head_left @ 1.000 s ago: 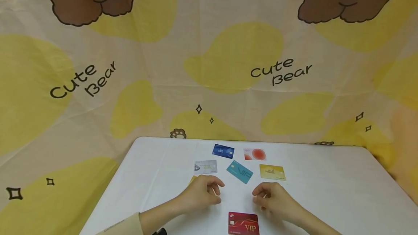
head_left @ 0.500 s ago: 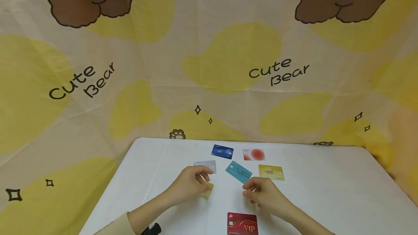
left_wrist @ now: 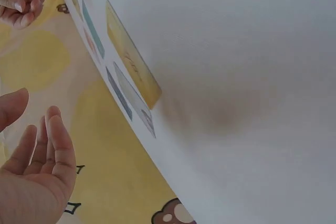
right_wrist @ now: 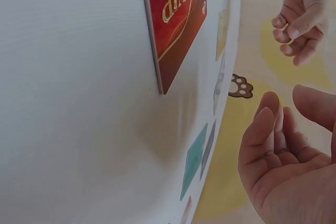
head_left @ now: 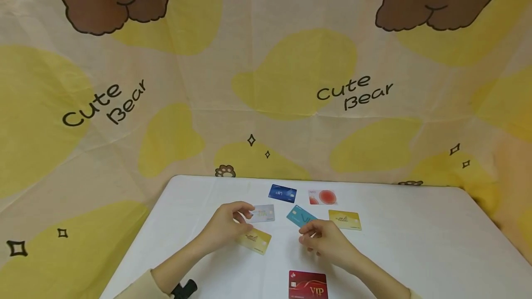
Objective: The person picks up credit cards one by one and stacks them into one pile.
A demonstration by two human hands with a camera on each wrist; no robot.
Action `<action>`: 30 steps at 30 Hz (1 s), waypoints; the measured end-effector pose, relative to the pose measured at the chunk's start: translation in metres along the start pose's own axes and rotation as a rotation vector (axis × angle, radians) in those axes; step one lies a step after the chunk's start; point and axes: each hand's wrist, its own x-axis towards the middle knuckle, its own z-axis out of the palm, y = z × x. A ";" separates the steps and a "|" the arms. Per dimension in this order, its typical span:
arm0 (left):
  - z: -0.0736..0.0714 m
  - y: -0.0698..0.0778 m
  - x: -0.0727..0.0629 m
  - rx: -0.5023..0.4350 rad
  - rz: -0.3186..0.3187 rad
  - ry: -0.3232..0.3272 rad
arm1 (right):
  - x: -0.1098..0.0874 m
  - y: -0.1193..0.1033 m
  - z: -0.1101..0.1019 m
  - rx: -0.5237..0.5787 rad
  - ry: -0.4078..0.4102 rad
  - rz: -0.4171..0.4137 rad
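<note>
My left hand (head_left: 226, 226) hovers over the left side of the white table, its fingers loosely bent with nothing between them. Its fingertips overlap the silver card (head_left: 265, 213) and a gold card (head_left: 257, 242) in the head view. A gap between thumb and fingers shows on the left hand (left_wrist: 42, 177) in its wrist view. To the right, my right hand (head_left: 328, 243) is held in the air, partly covering a teal card (head_left: 298, 215). The right wrist view shows that right hand (right_wrist: 286, 171) with relaxed fingers and a bare palm. A red VIP card (head_left: 308, 284) lies nearest me, between the forearms.
At the back of the table (head_left: 415, 234) lie a blue card (head_left: 282, 193) and a white card with a red circle (head_left: 324, 197). Another gold card (head_left: 345, 220) is right of the teal one. A patterned cloth (head_left: 291, 73) hangs behind the table.
My left hand has moved left and away from me, uncovering the gold card beneath it. The right hand has shifted left and slightly forward, over the teal card. The cards stay in place.
</note>
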 end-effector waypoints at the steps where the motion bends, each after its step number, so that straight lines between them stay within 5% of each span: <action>1: -0.001 -0.002 0.000 0.005 -0.005 0.005 | 0.001 0.000 0.001 0.003 -0.001 -0.002; 14: -0.010 -0.023 0.006 0.015 -0.079 0.017 | 0.018 -0.001 0.009 0.011 0.016 -0.037; 24: -0.015 -0.038 0.012 -0.129 -0.202 -0.076 | 0.030 0.002 0.016 0.041 -0.040 -0.041; 30: -0.012 -0.044 0.014 -0.082 -0.224 -0.110 | 0.039 0.002 0.025 0.008 -0.069 -0.060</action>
